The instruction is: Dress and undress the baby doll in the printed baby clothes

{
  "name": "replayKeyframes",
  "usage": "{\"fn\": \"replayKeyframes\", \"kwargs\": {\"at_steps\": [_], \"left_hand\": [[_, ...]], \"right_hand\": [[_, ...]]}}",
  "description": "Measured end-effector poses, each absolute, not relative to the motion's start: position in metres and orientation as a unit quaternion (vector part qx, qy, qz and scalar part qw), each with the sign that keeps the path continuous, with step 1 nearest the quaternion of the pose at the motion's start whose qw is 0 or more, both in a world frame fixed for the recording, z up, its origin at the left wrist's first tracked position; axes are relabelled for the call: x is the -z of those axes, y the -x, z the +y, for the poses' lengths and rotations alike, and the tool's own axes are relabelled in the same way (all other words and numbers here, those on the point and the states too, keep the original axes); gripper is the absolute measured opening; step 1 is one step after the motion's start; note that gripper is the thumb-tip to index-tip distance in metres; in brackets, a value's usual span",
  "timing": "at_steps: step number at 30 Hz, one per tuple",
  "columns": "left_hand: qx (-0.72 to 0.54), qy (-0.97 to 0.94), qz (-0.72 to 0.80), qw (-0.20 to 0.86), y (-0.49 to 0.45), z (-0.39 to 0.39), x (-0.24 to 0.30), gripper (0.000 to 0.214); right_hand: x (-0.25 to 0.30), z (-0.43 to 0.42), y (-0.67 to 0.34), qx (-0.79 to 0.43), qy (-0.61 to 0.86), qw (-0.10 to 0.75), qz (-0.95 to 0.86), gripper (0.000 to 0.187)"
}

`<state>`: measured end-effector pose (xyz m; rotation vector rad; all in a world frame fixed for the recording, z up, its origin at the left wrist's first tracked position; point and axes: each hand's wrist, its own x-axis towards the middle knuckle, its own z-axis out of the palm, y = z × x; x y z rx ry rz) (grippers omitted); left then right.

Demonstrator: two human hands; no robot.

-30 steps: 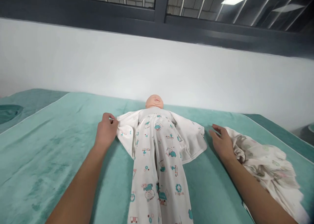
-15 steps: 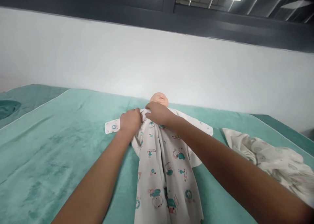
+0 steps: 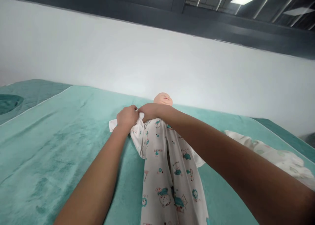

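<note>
A baby doll [image 3: 163,98] lies on its back, its head toward the wall. White baby clothes [image 3: 159,162] printed with teal and pink animals cover its body and run down toward me. My left hand [image 3: 127,117] is closed around the sleeve [image 3: 113,124] on the left, whose cuff sticks out past my fist. Right beside it, my right hand [image 3: 149,111] reaches across the doll's chest and pinches the bunched cloth near the shoulder. The doll's arm is hidden inside the cloth and behind my hands.
A teal plush sheet [image 3: 81,146] covers the surface. A crumpled white patterned cloth [image 3: 275,156] lies at the right, partly behind my right forearm. The white wall [image 3: 123,54] rises just behind the doll's head, with a dark window frame [image 3: 157,13] above.
My right hand has moved left from the doll's upper chest to meet my left hand at the sleeve. The sleeve fabric is more bunched and lifted, and less of its cuff shows.
</note>
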<state>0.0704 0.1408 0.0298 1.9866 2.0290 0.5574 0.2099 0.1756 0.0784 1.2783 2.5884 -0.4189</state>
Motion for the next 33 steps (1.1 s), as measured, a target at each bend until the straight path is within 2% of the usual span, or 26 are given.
{"fn": "replayKeyframes", "kwargs": {"at_steps": [5, 11, 20, 28, 33], "left_hand": [[-0.190, -0.676, 0.702, 0.120, -0.070, 0.140, -0.030, 0.039], [-0.211, -0.675, 0.700, 0.098, -0.067, 0.114, -0.038, 0.041], [-0.213, -0.659, 0.710, 0.125, -0.050, 0.098, -0.022, 0.033], [-0.206, -0.706, 0.672, 0.089, -0.047, 0.089, -0.010, 0.036], [-0.249, -0.738, 0.625, 0.048, -0.051, 0.085, -0.012, 0.054]], "right_hand": [[-0.077, 0.183, -0.212, 0.125, -0.398, 0.116, 0.902, 0.045], [-0.089, 0.172, -0.236, 0.101, -0.350, 0.052, 0.930, 0.046], [-0.122, 0.156, -0.273, 0.053, -0.410, 0.017, 0.910, 0.039], [-0.134, 0.154, -0.281, 0.034, -0.419, 0.023, 0.907, 0.038], [-0.132, 0.152, -0.281, 0.072, -0.422, -0.008, 0.903, 0.041]]}}
